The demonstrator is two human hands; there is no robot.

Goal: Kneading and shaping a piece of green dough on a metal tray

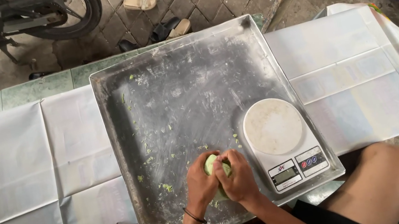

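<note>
A metal tray (pixel 164 96) sat on the table (pixel 17 160). A kitchen scale (pixel 284 141) stood in its near right corner, with both hands (pixel 222 179) cupping a dough ball (pixel 216 165) just left of it.

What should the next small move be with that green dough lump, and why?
Probably set the green dough lump on the white scale beside it. The left hand and right hand cup the lump together over the floured metal tray, the scale's round platform is bare, and only crumbs lie elsewhere.
</note>
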